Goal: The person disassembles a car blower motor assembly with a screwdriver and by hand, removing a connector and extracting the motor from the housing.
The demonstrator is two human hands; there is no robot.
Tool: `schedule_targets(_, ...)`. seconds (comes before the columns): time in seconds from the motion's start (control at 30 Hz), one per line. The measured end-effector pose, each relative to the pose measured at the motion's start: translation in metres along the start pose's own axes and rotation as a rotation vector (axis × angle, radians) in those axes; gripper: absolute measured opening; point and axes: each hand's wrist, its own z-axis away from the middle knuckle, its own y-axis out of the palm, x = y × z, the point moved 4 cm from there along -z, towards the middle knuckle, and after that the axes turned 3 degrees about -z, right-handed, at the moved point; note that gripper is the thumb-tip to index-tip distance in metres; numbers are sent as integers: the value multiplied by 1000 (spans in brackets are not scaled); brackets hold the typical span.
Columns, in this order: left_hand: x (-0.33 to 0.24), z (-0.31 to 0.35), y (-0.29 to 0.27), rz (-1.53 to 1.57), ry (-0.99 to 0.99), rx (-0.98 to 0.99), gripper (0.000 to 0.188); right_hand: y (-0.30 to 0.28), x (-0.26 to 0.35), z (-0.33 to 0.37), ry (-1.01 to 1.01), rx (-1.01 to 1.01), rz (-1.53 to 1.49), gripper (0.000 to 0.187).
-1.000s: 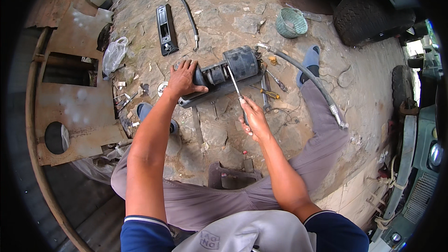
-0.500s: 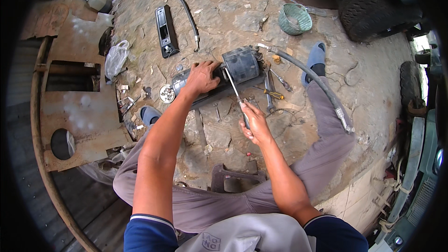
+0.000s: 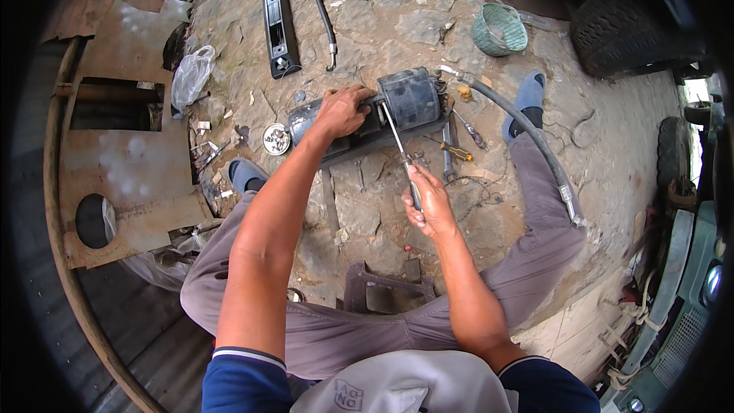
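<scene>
The left hand (image 3: 342,112) lies over the black twin-drum unit (image 3: 411,98), which stretches beyond its fingers on either side; whether they pinch anything is hidden. They would best brace it firmly, clear of the screwdriver (image 3: 397,134) just right of them. The right hand (image 3: 430,205) has its fingers wrapped round the handle; steady, gentle pressure should suit (the tip's exact seat is hidden). The shaft points away from those fingers, leaning left; the unit's long axis runs left to right, right end farther out.
</scene>
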Motion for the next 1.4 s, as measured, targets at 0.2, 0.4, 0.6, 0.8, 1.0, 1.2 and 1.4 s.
schedule_targets(0.2,-2,0,-3,21,-25,12,39,0,0,0,-21,-7,18,49)
schedule_targets(0.4,1,-1,0,40,-27,-24,39,3,-1,2,-28,-37,62,42)
schedule_targets(0.6,4,0,1,78,-43,-31,38,-33,-5,0,96,5,679,31)
schedule_targets(0.8,4,0,-2,87,7,-48,39,-119,-83,-68,-97,-171,1536,42)
schedule_targets(1.0,-6,0,-6,64,-15,-32,39,-148,-79,-105,44,-320,1677,44)
schedule_targets(1.2,0,4,-6,82,-24,-59,40,-176,4,-161,-490,-592,1776,40)
schedule_targets(1.4,-4,2,-6,113,-39,-15,41,-217,-2,-202,-255,-495,1937,41)
